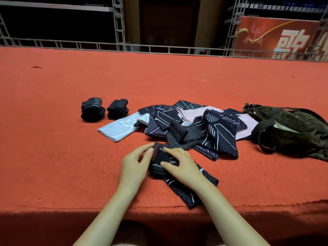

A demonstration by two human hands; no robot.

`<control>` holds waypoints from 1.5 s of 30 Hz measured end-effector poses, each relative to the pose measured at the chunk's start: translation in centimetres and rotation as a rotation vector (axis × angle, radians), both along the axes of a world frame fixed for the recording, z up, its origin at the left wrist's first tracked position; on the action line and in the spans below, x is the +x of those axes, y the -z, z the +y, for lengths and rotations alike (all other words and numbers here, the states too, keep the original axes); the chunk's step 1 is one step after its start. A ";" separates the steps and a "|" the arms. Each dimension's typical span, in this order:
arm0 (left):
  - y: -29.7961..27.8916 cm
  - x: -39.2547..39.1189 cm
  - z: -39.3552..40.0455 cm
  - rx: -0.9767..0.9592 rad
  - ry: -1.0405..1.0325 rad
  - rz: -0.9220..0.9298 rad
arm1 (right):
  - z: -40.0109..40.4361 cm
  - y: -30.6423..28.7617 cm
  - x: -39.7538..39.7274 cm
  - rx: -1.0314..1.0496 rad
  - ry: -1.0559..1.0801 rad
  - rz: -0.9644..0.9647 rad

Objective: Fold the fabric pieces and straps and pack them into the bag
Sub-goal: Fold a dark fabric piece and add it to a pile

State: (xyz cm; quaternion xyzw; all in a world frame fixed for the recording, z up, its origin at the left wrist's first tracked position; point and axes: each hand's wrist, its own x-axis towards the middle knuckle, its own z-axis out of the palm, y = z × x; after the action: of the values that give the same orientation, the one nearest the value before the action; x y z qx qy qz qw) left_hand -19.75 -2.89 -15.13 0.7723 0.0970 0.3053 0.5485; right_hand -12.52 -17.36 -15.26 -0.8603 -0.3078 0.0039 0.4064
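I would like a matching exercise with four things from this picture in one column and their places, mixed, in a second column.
1. two rolled black straps
2. dark camouflage fabric bag
3. flat light grey patterned fabric piece
4. black striped strap

a. between both hands
b. far right on the red carpet
c. left of the pile, farthest back
d. at the pile's left edge

Pairs: 1-c, 2-b, 3-d, 4-a
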 end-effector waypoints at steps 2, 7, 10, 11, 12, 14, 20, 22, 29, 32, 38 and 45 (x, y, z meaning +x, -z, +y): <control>-0.1 -0.2 -0.2 -0.039 0.024 0.008 | -0.4 -0.1 0.2 -0.032 -0.042 -0.018; 0.0 -0.2 -0.7 0.248 -0.006 -0.075 | -1.8 -0.8 0.8 0.004 -0.077 0.086; 0.5 0.1 -0.6 0.349 0.004 -0.086 | -1.9 -0.6 0.7 0.036 -0.062 0.073; 0.6 0.2 -0.6 0.370 0.008 -0.088 | -1.9 -0.5 0.6 0.047 -0.057 0.056; 0.7 0.3 -0.6 0.403 0.008 -0.089 | -1.9 -0.4 0.5 0.054 -0.049 0.041; 0.9 0.4 -0.8 0.516 0.009 -0.100 | -1.8 -0.2 0.5 0.064 -0.034 0.020; 1.5 0.7 -1.2 0.742 0.095 0.032 | -1.8 -0.1 0.4 0.102 0.022 0.038; 1.5 1.0 -1.0 0.647 0.088 0.050 | -1.7 -0.1 0.3 0.156 0.083 0.067; 1.0 1.5 -0.1 0.328 0.073 0.121 | -1.7 -0.4 -0.5 0.369 0.173 0.276; 1.1 1.6 -0.5 0.337 0.050 0.247 | -1.5 -0.6 -0.9 0.332 0.179 0.260; 0.7 0.6 -1.0 0.245 0.088 0.180 | -1.7 -1.1 -2.1 0.457 0.084 0.308; -1.0 1.7 2.7 -0.403 0.113 0.020 | 3.2 -2.9 -1.1 0.485 0.021 0.211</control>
State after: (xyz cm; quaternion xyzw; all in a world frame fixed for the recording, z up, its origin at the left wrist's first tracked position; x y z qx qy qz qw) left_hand -18.00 -0.20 -14.17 0.6542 0.1181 0.2406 0.7072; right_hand -13.59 -14.16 -12.34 -0.7356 -0.2468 0.0152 0.6307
